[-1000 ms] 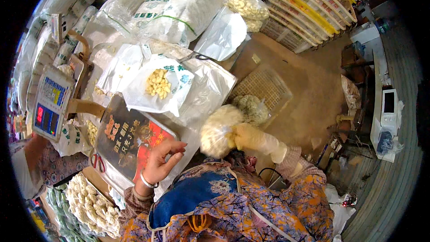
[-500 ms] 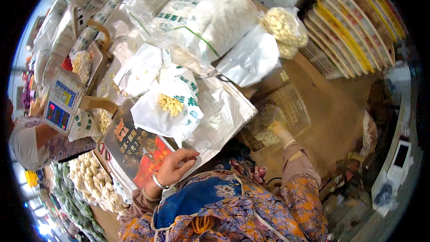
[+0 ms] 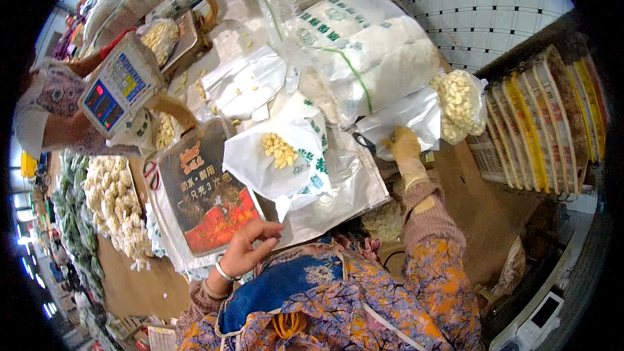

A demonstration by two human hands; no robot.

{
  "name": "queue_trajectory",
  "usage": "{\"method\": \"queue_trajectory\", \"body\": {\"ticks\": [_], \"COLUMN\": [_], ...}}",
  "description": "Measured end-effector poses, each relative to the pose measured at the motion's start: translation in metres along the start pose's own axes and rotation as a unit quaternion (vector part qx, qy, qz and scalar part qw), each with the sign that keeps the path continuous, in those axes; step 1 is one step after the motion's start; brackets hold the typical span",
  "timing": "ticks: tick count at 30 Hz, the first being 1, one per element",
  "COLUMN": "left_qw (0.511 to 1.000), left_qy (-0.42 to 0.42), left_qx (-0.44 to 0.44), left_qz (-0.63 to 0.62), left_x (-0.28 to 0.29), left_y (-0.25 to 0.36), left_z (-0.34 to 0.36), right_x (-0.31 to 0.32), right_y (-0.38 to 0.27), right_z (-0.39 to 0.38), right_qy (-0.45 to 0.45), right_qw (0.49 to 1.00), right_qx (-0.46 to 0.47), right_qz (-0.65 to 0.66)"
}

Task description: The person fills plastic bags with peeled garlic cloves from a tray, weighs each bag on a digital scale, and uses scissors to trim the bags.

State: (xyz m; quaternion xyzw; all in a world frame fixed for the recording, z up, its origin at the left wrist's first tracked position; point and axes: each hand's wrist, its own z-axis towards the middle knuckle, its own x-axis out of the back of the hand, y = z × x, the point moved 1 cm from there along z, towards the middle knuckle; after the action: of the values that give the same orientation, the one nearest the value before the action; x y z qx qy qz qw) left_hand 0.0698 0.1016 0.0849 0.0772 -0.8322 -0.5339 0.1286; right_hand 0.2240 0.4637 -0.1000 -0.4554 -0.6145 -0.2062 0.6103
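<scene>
My left hand [image 3: 252,247], a bracelet at its wrist, hovers at the table's near edge beside a dark box lid with a red lower part [image 3: 205,188]. Its fingers are loosely bent and apart, holding nothing. My gloved right hand [image 3: 408,153] reaches onto a flat white plastic bag [image 3: 416,117]; the fingertips are too unclear to show whether they grip it. Black scissor handles [image 3: 364,143] lie just left of that hand. Between my hands, an opened white bag with green print [image 3: 244,162] carries a small heap of pale yellow peeled garlic cloves [image 3: 279,151].
A big clear sack of white packages [image 3: 370,45] covers the table's far side. A full bag of cloves [image 3: 458,104] sits by stacked crates [image 3: 533,123]. At left are a digital scale [image 3: 117,94], red-handled scissors [image 3: 151,174] and another person's arm [image 3: 65,120].
My right hand has moved up and away from the bag low at the right onto the flat plastic bag. My left hand stays near the table edge. The whole view has shifted.
</scene>
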Motion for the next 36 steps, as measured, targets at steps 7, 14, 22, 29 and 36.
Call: {"method": "queue_trajectory", "body": {"ticks": [7, 14, 22, 29, 36], "left_qw": [0.999, 0.999, 0.997, 0.996, 0.915], "left_qy": [0.032, 0.018, -0.029, -0.061, -0.011], "left_qx": [-0.025, -0.044, -0.069, -0.062, -0.040], "left_qz": [-0.005, 0.012, 0.011, -0.014, -0.401], "left_x": [0.002, 0.001, 0.000, 0.017, 0.040], "left_y": [0.001, 0.004, -0.005, -0.014, -0.021], "left_z": [-0.008, -0.002, -0.010, -0.028, -0.025], "right_x": [0.023, 0.048, -0.009, 0.112, 0.072], "right_y": [-0.019, -0.040, -0.084, -0.144, -0.276], "right_z": [0.014, 0.004, -0.071, -0.107, -0.213], "right_qy": [0.072, 0.206, -0.164, -0.022, -0.013], "right_qw": [0.985, 0.970, 0.980, 0.843, 0.769], "right_qx": [0.059, 0.117, 0.010, -0.004, 0.378], "right_qz": [0.145, 0.059, 0.109, 0.537, 0.515]}}
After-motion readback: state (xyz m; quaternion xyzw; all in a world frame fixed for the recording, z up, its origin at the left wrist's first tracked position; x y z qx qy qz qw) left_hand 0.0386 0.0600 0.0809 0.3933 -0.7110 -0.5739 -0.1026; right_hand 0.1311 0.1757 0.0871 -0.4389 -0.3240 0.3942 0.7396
